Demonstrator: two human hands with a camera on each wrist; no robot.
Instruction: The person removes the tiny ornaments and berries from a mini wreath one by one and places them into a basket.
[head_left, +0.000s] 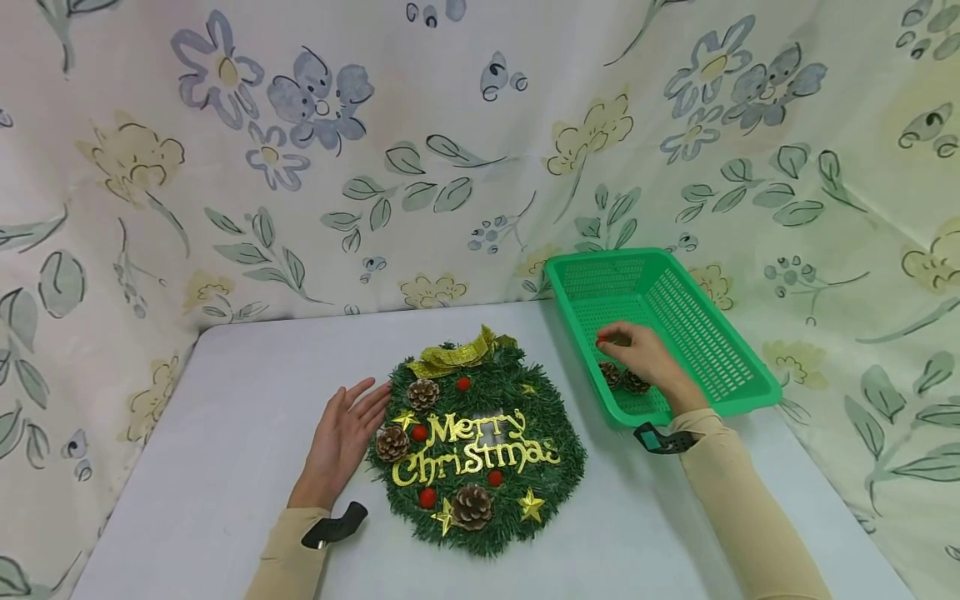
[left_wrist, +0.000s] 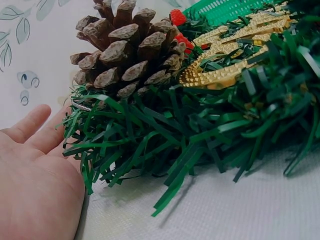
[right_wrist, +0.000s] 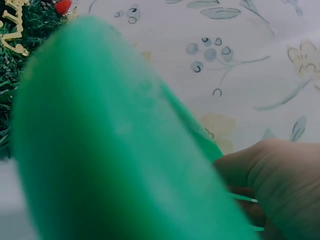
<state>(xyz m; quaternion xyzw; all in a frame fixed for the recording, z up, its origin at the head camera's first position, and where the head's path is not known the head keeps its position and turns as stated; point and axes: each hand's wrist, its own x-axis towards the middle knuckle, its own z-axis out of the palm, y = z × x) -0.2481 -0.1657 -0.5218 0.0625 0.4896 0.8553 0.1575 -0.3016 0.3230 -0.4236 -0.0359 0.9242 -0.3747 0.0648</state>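
Note:
A green Christmas wreath (head_left: 555,400) lies flat on the table, with gold "Merry Christmas" lettering (head_left: 476,450), pinecones (head_left: 472,507), red balls (head_left: 427,498), gold stars (head_left: 531,505) and a gold ribbon (head_left: 453,357). At its left edge rests my left hand (head_left: 345,442), palm up with fingers extended, fingertips right at the greenery; the left wrist view shows them partly behind it. Over the green basket (head_left: 705,342), my right hand (head_left: 641,354) pinches a small red ball (head_left: 602,341) between thumb and fingers. In the right wrist view the basket's rim hides those fingertips.
Inside the basket, beneath my right hand, lie pinecones (head_left: 636,382). The basket stands at the table's right side, its near rim close to my right wrist. A floral cloth (head_left: 450,225) hangs behind the white table (head_left: 240,400).

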